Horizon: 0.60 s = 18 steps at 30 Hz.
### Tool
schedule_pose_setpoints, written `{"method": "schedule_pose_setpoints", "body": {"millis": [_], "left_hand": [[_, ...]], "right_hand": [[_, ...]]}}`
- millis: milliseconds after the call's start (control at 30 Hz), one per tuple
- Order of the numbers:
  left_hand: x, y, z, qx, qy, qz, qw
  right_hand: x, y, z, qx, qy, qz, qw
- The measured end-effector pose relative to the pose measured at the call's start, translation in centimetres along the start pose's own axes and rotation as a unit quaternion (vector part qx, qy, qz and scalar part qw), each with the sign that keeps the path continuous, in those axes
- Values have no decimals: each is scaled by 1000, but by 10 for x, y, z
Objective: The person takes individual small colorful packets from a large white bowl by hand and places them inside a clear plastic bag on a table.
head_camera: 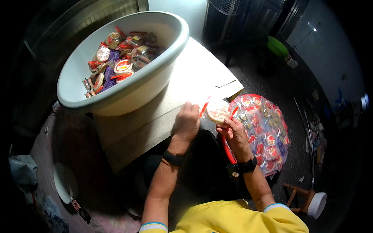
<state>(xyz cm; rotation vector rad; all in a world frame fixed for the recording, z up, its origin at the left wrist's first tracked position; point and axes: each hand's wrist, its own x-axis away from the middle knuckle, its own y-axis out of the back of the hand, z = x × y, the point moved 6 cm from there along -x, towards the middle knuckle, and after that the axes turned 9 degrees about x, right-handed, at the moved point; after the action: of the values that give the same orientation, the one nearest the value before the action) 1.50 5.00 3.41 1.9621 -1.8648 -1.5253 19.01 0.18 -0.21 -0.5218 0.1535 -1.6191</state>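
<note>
Over the near right edge of the light-coloured table, my right hand [234, 134] pinches the lower edge of a round pale cake or cracker [218, 111]. It is in a clear wrapper with red strips at both sides. My left hand [187, 120] is curled against the wrapper's left end; its fingertips are hidden, so whether it grips the film cannot be told. To the upper left, a large pale plastic basin [163, 78] holds many wrapped snacks [123, 66], some round, some dark, some purple. A red round tray [229, 150] low on the right carries more packets [273, 152].
The pale covered table [204, 68] has a raised fold near its right corner. A small stool [309, 201] with a white seat lies on its side on the dark floor at lower right. Farther off are a green basin [277, 46] and a wire-caged fan [225, 5].
</note>
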Motion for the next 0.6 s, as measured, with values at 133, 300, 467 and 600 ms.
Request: {"method": "schedule_pose_setpoints", "body": {"millis": [133,300,467,600], "left_hand": [[-3,7,-8,10,-9,-12,1000],[1,-3,-8,22,-30,10,999],[-2,-3,-14,49,-65,-12,997],[-1,-4,-14,26,-54,4,998]], "right_hand": [[0,2,-2,-6,24,-25,999],[-9,-8,-14,-8,32,-36,999],[-28,-24,-21,97,-1,-53,994],[-38,-26,-22,172,-13,-21,985]]}}
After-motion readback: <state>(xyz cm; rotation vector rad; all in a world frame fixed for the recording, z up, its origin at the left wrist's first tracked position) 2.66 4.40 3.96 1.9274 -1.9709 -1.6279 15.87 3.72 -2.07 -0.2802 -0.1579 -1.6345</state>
